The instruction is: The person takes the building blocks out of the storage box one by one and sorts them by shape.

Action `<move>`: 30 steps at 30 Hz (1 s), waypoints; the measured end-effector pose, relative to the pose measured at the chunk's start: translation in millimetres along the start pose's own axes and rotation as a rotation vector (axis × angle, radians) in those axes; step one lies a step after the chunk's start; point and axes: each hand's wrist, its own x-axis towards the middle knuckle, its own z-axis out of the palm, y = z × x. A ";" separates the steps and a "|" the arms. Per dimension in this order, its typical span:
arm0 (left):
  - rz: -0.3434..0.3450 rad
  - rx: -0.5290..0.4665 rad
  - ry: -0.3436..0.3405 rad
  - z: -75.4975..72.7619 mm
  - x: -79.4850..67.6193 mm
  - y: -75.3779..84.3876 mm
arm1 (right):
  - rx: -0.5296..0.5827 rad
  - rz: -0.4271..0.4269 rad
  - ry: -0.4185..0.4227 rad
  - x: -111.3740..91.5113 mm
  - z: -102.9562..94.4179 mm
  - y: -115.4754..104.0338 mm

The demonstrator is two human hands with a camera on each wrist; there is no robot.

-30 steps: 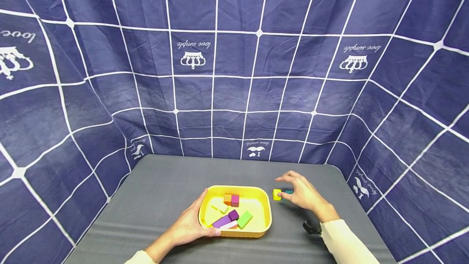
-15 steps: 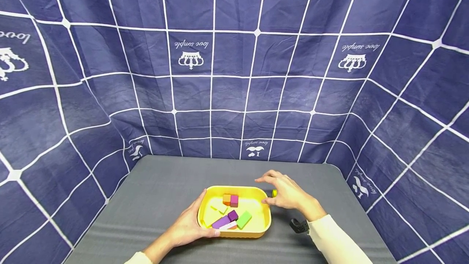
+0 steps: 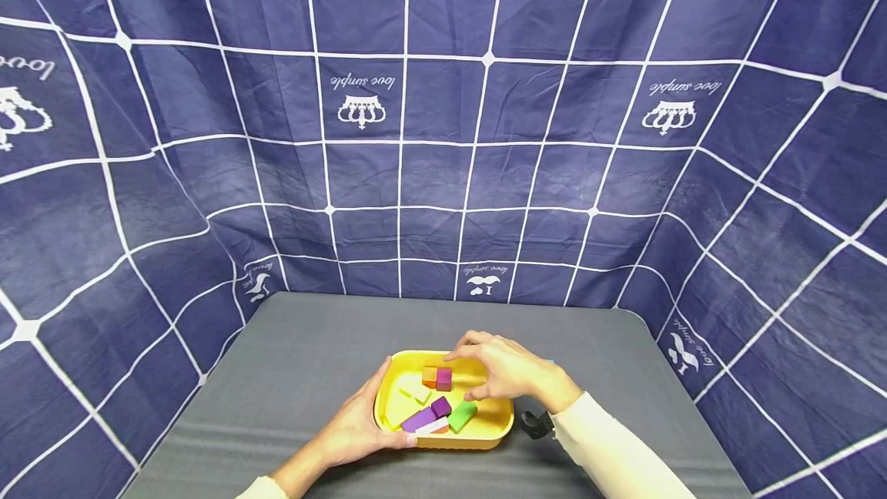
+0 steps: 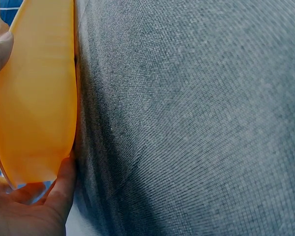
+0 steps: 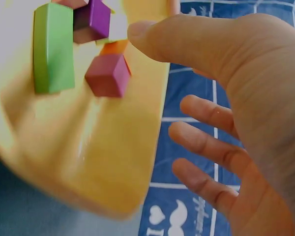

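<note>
My left hand [image 3: 360, 422] grips the left end of a yellow plastic tray [image 3: 471, 443], with the thumb along its near rim. The left wrist view shows fingers against the tray's side wall [image 4: 37, 98]. Over the tray's right half hovers my right hand [image 3: 509, 366], thumb and fingers spread apart and holding nothing. Inside the tray lie a green block [image 5: 54, 49], a magenta cube [image 5: 108, 76], a dark purple cube [image 3: 440, 406], an orange block [image 3: 430, 376], a lilac block [image 3: 418, 420] and a pale yellow block [image 3: 416, 391].
Just past my right wrist, a bit of a blue block [image 3: 550, 361] shows on the grey table [image 3: 333, 329]. A black wrist strap [image 3: 537, 426] hangs beneath the right sleeve. Dark blue gridded cloth [image 3: 443, 175] encloses the table's back and sides.
My right hand has moved left, from beside the yellow cube at the tray's right to above the tray. That cube is now out of sight. My left hand keeps its hold.
</note>
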 end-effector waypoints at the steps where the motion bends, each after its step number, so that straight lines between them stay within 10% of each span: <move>1: 0.002 0.001 0.000 -0.1 -0.3 -0.1 | 0.001 -0.010 -0.016 3.0 1.6 -1.6; 30: 0.019 0.004 -0.005 -2.0 -3.4 1.7 | 0.061 -0.171 -0.302 41.7 35.5 -19.9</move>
